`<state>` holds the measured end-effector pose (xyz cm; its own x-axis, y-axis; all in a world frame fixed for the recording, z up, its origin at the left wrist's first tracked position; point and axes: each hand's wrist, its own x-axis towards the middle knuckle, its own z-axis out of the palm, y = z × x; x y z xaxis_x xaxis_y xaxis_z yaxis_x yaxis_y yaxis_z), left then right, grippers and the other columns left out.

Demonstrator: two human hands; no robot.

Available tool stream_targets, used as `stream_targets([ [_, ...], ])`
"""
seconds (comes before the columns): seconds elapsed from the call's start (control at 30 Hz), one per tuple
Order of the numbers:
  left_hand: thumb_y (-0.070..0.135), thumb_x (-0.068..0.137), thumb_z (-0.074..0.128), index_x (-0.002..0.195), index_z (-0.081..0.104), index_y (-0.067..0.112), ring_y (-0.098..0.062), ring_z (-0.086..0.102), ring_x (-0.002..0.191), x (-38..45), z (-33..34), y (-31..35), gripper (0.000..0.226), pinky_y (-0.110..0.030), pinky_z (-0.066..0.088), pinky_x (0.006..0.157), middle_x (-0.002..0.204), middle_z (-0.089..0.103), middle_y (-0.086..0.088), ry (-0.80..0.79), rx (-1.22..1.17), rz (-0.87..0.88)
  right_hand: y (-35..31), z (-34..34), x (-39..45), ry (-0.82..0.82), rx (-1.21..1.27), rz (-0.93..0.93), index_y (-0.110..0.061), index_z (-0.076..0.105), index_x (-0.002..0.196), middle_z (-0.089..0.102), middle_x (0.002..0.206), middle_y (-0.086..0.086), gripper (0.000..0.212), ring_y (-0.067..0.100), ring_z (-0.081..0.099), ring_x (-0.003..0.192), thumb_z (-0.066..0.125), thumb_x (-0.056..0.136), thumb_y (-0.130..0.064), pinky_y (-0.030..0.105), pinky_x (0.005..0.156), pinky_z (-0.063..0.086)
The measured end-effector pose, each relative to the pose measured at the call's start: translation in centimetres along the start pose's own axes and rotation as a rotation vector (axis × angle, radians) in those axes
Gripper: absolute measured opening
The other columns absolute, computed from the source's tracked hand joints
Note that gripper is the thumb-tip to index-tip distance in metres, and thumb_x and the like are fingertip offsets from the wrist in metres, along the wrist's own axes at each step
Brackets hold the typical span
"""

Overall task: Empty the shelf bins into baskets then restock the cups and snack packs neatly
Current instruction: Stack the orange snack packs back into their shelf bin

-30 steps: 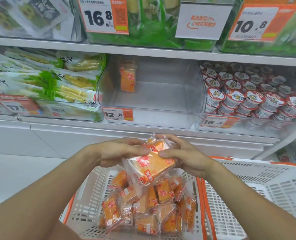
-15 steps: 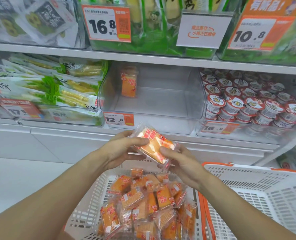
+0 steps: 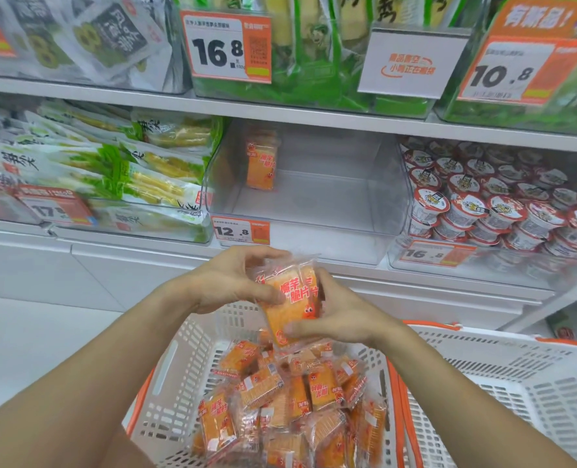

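Observation:
Both hands hold a small stack of orange snack packs [image 3: 292, 298] upright above a white basket [image 3: 185, 359]. My left hand [image 3: 233, 282] grips the stack's top left, thumb across the front. My right hand [image 3: 338, 315] pinches its lower right edge. Several more orange packs [image 3: 280, 400] lie loose in the basket. The clear shelf bin [image 3: 314, 197] straight ahead holds a few upright orange packs [image 3: 261, 160] at its back left. The bin to its right is full of red-lidded cups [image 3: 503, 204].
A second white basket [image 3: 517, 383] with orange trim stands to the right. The bin on the left holds green and yellow packs [image 3: 111, 170]. Price tags hang on the bin fronts. The upper shelf carries more bagged goods. White floor lies to the left.
Both hands have lifted the orange packs up from the basket and turned them from flat to upright, facing me. The view has moved closer to the shelf.

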<state>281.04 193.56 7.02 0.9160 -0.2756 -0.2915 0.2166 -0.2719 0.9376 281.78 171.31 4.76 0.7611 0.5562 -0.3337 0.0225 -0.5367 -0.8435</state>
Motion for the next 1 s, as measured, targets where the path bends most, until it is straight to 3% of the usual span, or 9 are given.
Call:
stream_targets([
  [0.13, 0.009, 0.060, 0.094, 0.125, 0.066, 0.025, -0.023, 0.064, 0.115, -0.4, -0.1, 1.1, 0.072, -0.039, 0.058, 0.089, 0.122, 0.068, -0.005, 0.118, -0.052, 0.100, -1.6, -0.6, 0.1, 0.173, -0.062, -0.122, -0.033, 0.041, 0.132, 0.062, 0.116, -0.017, 0.091, 0.001, 0.064, 0.103, 0.094, 0.059, -0.047, 0.031, 0.087, 0.057],
  [0.23, 0.034, 0.060, 0.094, 0.138, 0.053, 0.024, -0.015, 0.065, 0.111, -0.6, -0.2, 2.2, 0.088, -0.031, 0.054, 0.095, 0.123, 0.067, 0.002, 0.249, -0.109, 0.243, -2.9, -1.7, 0.5, 0.313, 0.086, -0.201, -0.032, 0.048, 0.125, 0.065, 0.115, -0.011, 0.087, 0.005, 0.068, 0.100, 0.099, 0.054, -0.035, 0.033, 0.082, 0.060],
  [0.33, 0.054, 0.073, 0.078, 0.140, 0.048, 0.028, -0.002, 0.060, 0.113, -0.9, -2.2, 2.4, 0.077, -0.025, 0.050, 0.097, 0.129, 0.060, 0.011, 0.378, 0.029, 0.354, -4.8, -2.5, 1.6, 0.476, 0.179, -0.328, -0.020, 0.042, 0.133, 0.061, 0.121, -0.008, 0.093, -0.001, 0.065, 0.105, 0.097, 0.058, -0.020, 0.017, 0.080, 0.055],
  [0.47, 0.031, 0.080, 0.081, 0.142, 0.045, 0.016, -0.016, 0.048, 0.123, 0.5, -5.8, -1.0, 0.073, -0.034, 0.041, 0.105, 0.132, 0.049, -0.002, 0.723, 0.470, 0.316, -8.0, -3.6, 5.2, 0.597, 0.104, -0.483, -0.019, 0.033, 0.133, 0.055, 0.124, -0.008, 0.094, -0.010, 0.059, 0.110, 0.095, 0.062, -0.012, 0.010, 0.090, 0.046],
  [0.57, 0.023, 0.074, 0.084, 0.142, 0.043, 0.007, -0.025, 0.042, 0.126, 2.6, -5.4, -2.3, 0.081, -0.034, 0.036, 0.109, 0.131, 0.045, -0.011, 0.824, 0.590, 0.313, -8.7, -4.5, 10.3, 0.558, -0.112, -0.546, -0.016, 0.034, 0.136, 0.056, 0.128, -0.003, 0.095, 0.000, 0.059, 0.117, 0.095, 0.063, -0.018, 0.023, 0.101, 0.046],
  [0.63, 0.024, 0.073, 0.086, 0.145, 0.039, 0.007, -0.027, 0.043, 0.125, 3.5, -5.3, -2.7, 0.088, -0.036, 0.039, 0.106, 0.132, 0.043, -0.011, 0.872, 0.608, 0.326, -8.3, -5.0, 13.7, 0.544, -0.207, -0.463, -0.018, 0.038, 0.133, 0.060, 0.126, -0.002, 0.092, 0.011, 0.062, 0.115, 0.094, 0.061, -0.028, 0.034, 0.101, 0.050],
  [0.73, 0.030, 0.073, 0.087, 0.145, 0.038, 0.007, -0.026, 0.046, 0.124, 4.1, -6.2, -3.5, 0.090, -0.038, 0.043, 0.105, 0.133, 0.044, -0.008, 0.886, 0.563, 0.318, -7.7, -5.1, 18.3, 0.543, -0.183, -0.240, -0.015, 0.044, 0.123, 0.065, 0.115, 0.000, 0.081, 0.017, 0.066, 0.106, 0.096, 0.063, -0.027, 0.031, 0.092, 0.052],
  [0.87, 0.034, 0.072, 0.087, 0.138, 0.044, 0.010, -0.024, 0.047, 0.121, 4.9, -7.1, -4.4, 0.083, -0.036, 0.045, 0.100, 0.127, 0.049, -0.005, 0.877, 0.560, 0.339, -7.9, -5.3, 23.4, 0.583, -0.067, -0.141, -0.021, 0.049, 0.112, 0.066, 0.113, 0.001, 0.069, 0.016, 0.065, 0.102, 0.096, 0.061, -0.025, 0.037, 0.096, 0.053],
  [1.0, 0.037, 0.070, 0.087, 0.137, 0.045, 0.013, -0.018, 0.046, 0.119, 5.3, -7.4, -4.6, 0.083, -0.033, 0.045, 0.098, 0.126, 0.049, -0.001, 0.886, 0.522, 0.348, -7.9, -4.5, 25.5, 0.511, -0.315, 0.081, -0.009, 0.034, 0.143, 0.050, 0.133, 0.010, 0.113, 0.023, 0.054, 0.119, 0.095, 0.056, -0.047, 0.028, 0.094, 0.048],
])
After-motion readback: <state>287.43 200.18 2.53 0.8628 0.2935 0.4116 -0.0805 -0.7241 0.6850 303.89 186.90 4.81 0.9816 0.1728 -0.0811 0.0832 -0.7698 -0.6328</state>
